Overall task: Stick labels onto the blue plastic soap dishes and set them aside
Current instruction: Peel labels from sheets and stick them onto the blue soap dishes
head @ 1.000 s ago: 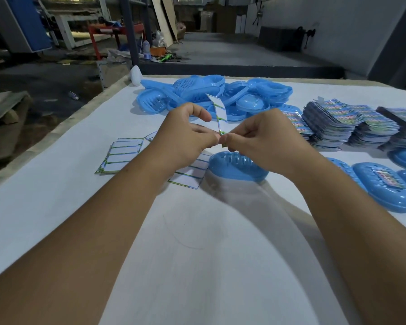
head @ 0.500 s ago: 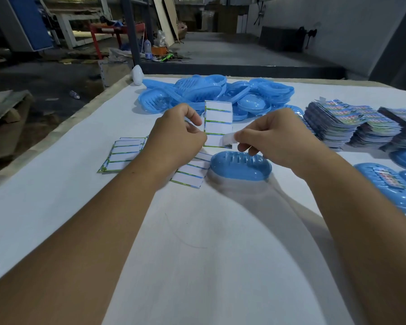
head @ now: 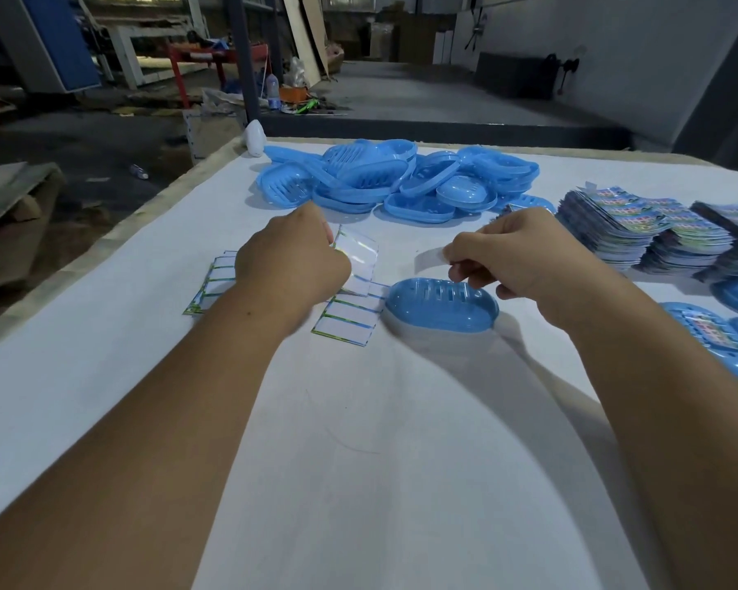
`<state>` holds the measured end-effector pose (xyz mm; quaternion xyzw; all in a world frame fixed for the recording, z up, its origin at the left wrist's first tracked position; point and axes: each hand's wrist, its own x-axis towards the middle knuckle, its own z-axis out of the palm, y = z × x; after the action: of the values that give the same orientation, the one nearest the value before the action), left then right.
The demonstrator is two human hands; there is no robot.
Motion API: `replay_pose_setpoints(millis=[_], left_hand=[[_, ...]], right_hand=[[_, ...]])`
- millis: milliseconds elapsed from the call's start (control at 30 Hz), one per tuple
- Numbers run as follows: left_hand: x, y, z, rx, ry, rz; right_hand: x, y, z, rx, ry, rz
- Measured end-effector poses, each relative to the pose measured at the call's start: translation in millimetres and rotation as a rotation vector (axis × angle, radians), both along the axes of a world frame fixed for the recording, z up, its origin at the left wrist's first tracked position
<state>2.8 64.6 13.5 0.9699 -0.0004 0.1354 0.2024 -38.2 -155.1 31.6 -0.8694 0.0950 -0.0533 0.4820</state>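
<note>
One soap dish [head: 442, 306] before me at twelve o'clock. Heaped dishes [head: 397, 181] beyond, too tangled to count. Three stacks of labels [head: 665, 232] at two o'clock. Two backing sheets [head: 346, 319] flat at eleven o'clock.

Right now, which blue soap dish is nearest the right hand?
The lone soap dish lying slotted side up just below the right hand; the others sit in the far pile.

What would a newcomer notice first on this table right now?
Probably the two hands mid-table: the right hand pinches a peeled label just above a lone blue soap dish, while the left hand holds the backing sheet. Next, the pile of blue dishes at the far edge and the stacks of printed cards to the right.
</note>
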Motion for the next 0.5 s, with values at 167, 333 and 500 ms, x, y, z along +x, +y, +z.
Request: replay_pose_setpoints(millis=[167, 333, 500], left_hand=[[3, 9, 1, 0.191, 0.093, 0.031], [1, 14, 2, 0.328, 0.073, 0.041], [-5, -3, 7, -0.155, 0.001, -0.119]], right_hand=[[-1, 2, 0, 0.002, 0.001, -0.016], [-2, 5, -1, 0.014, 0.002, -0.002], [-3, 8, -2, -0.018, -0.039, 0.004]])
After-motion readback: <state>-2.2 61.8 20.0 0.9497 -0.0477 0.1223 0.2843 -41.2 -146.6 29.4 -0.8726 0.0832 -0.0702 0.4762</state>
